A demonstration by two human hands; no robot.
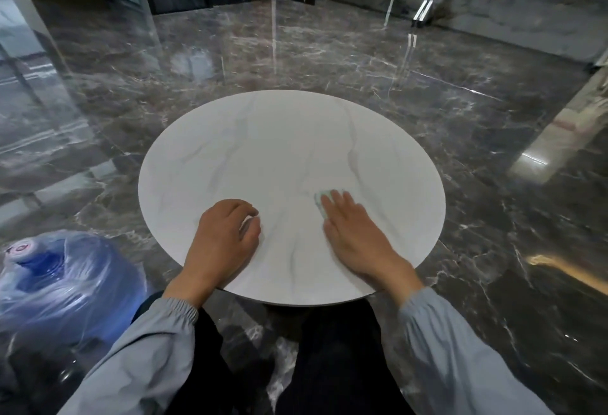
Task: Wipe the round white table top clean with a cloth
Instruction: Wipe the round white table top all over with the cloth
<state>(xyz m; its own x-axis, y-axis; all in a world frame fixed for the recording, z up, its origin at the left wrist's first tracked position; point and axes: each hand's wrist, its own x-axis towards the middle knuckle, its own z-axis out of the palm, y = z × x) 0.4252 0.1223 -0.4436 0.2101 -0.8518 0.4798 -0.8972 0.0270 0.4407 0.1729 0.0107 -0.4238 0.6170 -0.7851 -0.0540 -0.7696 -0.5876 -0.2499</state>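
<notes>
The round white table top [279,151], veined like marble, fills the middle of the head view. My right hand [353,233] lies flat on its near right part, fingers pressing down on a small pale green cloth [320,199]; only the cloth's far left corner shows past my fingertips. My left hand [223,233] rests on the near left part of the table top, fingers curled under in a loose fist, and I cannot make out anything in it.
A blue water jug [56,279] wrapped in clear plastic stands on the floor at my left, close to the table's edge. Glossy dark marble floor [460,118] surrounds the table. My knees [329,349] are under its near edge. Display stands and glass line the far wall.
</notes>
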